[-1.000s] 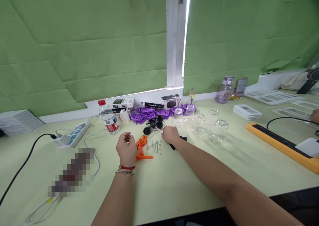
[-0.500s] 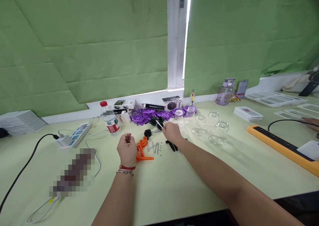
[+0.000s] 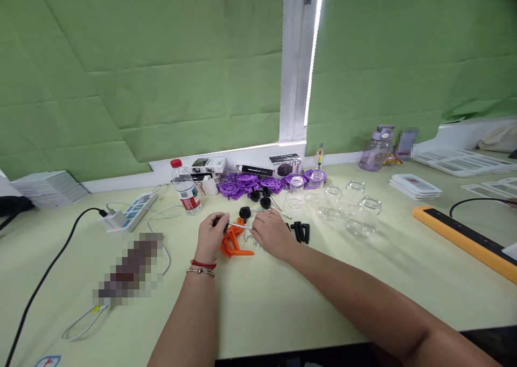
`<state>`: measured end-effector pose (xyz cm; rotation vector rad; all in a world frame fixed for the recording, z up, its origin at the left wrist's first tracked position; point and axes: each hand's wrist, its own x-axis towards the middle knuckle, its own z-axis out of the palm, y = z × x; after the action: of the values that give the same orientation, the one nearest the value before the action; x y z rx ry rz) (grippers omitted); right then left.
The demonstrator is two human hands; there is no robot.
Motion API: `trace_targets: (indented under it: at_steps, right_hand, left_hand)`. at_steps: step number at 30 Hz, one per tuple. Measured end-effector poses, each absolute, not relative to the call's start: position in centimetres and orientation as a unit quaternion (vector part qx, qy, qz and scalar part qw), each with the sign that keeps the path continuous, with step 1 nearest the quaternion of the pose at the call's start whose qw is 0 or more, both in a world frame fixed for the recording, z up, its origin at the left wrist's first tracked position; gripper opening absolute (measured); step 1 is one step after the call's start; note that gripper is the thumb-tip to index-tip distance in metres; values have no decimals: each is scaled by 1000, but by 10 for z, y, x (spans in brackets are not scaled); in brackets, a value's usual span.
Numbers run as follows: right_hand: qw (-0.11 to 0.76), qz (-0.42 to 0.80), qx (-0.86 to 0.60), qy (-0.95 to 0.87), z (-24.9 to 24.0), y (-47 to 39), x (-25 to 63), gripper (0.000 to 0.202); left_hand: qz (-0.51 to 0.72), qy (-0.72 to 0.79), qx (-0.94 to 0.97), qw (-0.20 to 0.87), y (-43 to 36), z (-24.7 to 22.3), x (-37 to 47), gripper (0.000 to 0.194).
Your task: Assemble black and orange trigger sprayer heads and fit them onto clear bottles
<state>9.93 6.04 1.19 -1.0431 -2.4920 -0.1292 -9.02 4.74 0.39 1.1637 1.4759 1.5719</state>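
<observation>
Between my hands is a thin metal rod (image 3: 239, 225) with a black knob-like end, lying nearly level above the table. My left hand (image 3: 210, 236) is closed around the black end. My right hand (image 3: 271, 232) grips the other end of the rod, its fingers bent. Just below the rod lie orange plastic clamp-like parts (image 3: 232, 246) and small screws (image 3: 255, 241), partly hidden by my right hand. Similar rods with black knobs (image 3: 245, 213) rest behind my hands. Several short black handles (image 3: 299, 232) lie right of my right hand.
Purple plastic rings (image 3: 246, 182) are heaped at the back before small boxes (image 3: 285, 166). Clear glass-like cups (image 3: 365, 216) stand to the right, a water bottle (image 3: 186, 189) to the left. A yellow power strip (image 3: 464, 243) lies far right, a white one (image 3: 139, 210) left.
My right hand has drawn the rod from the pile toward me and left. My left hand, earlier with nothing visible in it, now grips the rod's black end. The view has shifted slightly.
</observation>
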Motion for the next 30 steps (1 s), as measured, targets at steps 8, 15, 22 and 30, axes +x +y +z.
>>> trace_targets:
  at_steps: [8, 15, 22, 30]
  right_hand:
    - [219, 49, -382, -896, -3, 39, 87, 26]
    - [100, 30, -351, -931, -12, 30, 72, 8]
    - [115, 100, -357, -921, -12, 31, 79, 19]
    - [236, 320, -376, -837, 10, 35, 103, 12]
  left_hand:
    - [756, 537, 245, 283, 50, 8, -99, 33]
    - [755, 524, 231, 318, 51, 4, -96, 33]
    - [760, 512, 249, 313, 50, 4, -94, 33]
    - [771, 492, 237, 328, 49, 8, -94, 30]
